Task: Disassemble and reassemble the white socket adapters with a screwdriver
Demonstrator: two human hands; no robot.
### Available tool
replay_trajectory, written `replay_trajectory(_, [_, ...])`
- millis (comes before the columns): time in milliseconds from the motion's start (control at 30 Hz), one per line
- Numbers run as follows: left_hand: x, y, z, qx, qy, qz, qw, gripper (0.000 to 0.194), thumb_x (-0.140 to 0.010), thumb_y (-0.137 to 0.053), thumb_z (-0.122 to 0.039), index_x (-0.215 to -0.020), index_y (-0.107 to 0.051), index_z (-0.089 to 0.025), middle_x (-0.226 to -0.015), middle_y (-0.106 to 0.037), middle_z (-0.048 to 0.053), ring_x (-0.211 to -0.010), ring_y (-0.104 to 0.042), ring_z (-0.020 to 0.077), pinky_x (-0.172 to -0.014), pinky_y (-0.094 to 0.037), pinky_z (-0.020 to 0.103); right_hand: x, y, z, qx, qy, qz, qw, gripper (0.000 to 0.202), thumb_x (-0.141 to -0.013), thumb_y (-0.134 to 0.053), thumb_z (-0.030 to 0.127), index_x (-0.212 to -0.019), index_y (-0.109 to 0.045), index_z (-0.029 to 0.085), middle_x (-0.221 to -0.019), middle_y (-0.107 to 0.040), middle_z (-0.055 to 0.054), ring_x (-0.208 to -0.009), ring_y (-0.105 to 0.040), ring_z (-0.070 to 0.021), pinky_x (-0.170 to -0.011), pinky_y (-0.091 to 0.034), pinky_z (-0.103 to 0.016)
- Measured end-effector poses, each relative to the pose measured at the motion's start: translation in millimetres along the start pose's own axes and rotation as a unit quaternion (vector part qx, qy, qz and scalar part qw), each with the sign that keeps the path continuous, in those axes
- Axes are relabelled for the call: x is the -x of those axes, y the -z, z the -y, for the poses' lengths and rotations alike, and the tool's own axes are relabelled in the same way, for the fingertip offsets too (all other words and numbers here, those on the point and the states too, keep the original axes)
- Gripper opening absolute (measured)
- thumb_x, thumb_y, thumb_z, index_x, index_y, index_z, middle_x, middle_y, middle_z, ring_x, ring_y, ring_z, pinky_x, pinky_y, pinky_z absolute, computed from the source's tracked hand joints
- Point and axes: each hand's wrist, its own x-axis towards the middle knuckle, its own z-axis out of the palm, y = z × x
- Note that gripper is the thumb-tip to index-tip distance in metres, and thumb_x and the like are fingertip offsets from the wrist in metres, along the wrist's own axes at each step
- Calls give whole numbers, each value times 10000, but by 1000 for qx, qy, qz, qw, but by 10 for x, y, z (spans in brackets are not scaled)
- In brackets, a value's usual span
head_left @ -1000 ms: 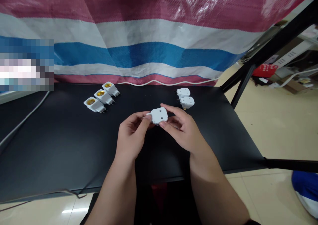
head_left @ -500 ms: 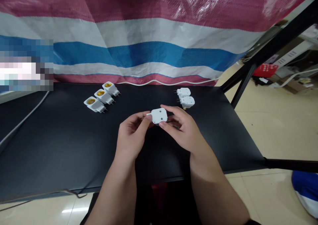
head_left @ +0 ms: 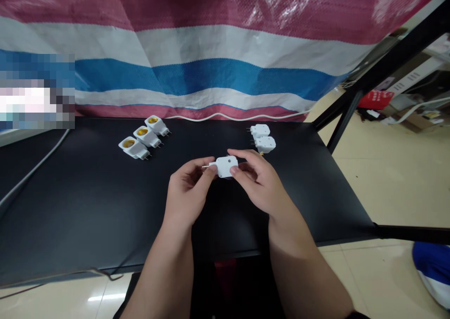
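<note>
Black bench, backed by a hanging sheet striped in red, white and blue. At centre, a white plug-in piece is held over the bench, flat face up; one dark hole shows in it, and thin metal prongs point leftward. From where I stand, its underside is hidden. Left hand: fingers clamped on the pronged end, thumb on top. Right hand: fingers closed about the opposite end, thumb on the flat face, forefinger along the far edge.

Likely faults: the left fingers lie close beside the prongs, so sideways pressure could bend one; the hold is narrow, so a slackened thumb could let the piece tip or slip. Just beyond the right fingers sits a pair of white units, with a small brass-coloured bit at the nearer one's lower edge; an outward swing of the knuckles could knock them askew. Farther left, three white sockets with gold-coloured wells stand in a slanting row, safer unless the left hand reaches wide. Along the back edge runs a white cable, which a long reach could snag.
</note>
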Motion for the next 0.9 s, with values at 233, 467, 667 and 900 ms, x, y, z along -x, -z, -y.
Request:
replay_trajectory(233, [-7, -8, -6, 26, 5, 1, 1000, 308, -835, -910, -342, -1091, -827, -191, -931, -805, 50, -851, -748, 155, -797, -610, 256, -2, -2, -8, -34, -33, 17, 999, 272, -1010, -720, 290, -1282, -709, 280, -1208, -770, -54, -1094, -762, -218, -1000, -662, -421])
replay_trajectory(467, [-4, -11, -1, 32, 14, 1, 999, 362, -819, -925, -360, -1112, -818, -175, -948, -793, 56, -881, -751, 161, -844, -620, 277, -10, 15, -16, -35, -17, 15, 999, 222, -1010, -719, 286, -1232, -707, 279, -1234, -784, -54, -1098, -765, -223, -1017, -638, -438])
replay_trajectory(667, [0, -14, -9, 50, 29, 17, 998, 373, -793, -951, -354, -1077, -810, -158, -998, -806, 70, -931, -758, 164, -881, -622, 271, -11, 6, -16, -47, -6, -7, 999, 174, -1011, -727, 292, -1184, -712, 280, -1199, -786, -40, -1074, -772, -213, -965, -650, -409])
replay_trajectory(900, [7, 3, -21, 29, 12, 46, 998, 354, -798, -945, -345, -1069, -810, -163, -1004, -819, 87, -945, -775, 199, -900, -630, 311, -13, 10, -1, -33, -6, -13, 999, 140, -994, -746, 338, -1103, -688, 272, -1170, -789, -46, -1062, -777, -224, -938, -660, -410])
